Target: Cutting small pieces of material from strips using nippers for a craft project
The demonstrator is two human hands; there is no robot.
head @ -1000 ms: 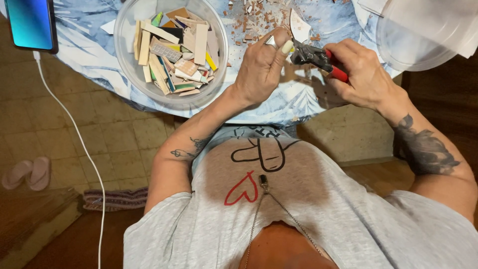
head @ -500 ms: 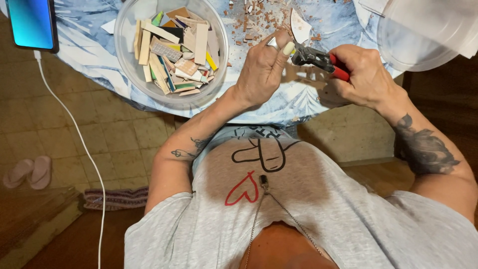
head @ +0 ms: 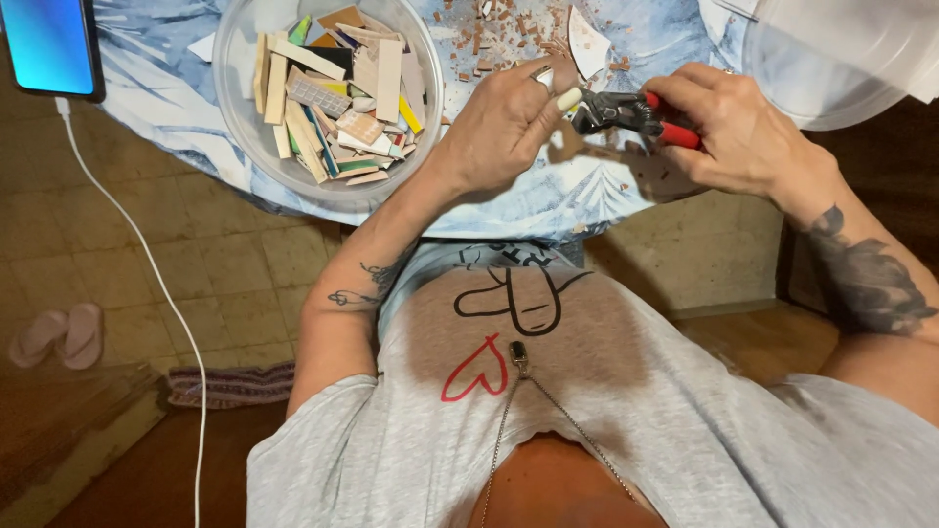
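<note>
Nippers [head: 631, 112] with red handles sit in the right hand [head: 743, 132], which is closed around them above the table edge. The left hand [head: 504, 122] pinches a small pale tile piece [head: 568, 99] between its fingertips, right at the black head of the tool. Beside the left wrist stands a clear bowl [head: 235, 127] full of tile strips [head: 333, 98]; reddish chips [head: 499, 34] lie on the blue patterned cloth [head: 156, 78].

Nippers [head: 636, 115]: black head, red handles. Tablecloth [head: 156, 78]: blue and white, leaf-patterned. Bowl [head: 328, 186]: clear; tile strips [head: 333, 108] cream, tan, green, yellow, black. Shirt [head: 587, 411]: grey, red heart outline. Sandals [head: 59, 332]: pink.
</note>
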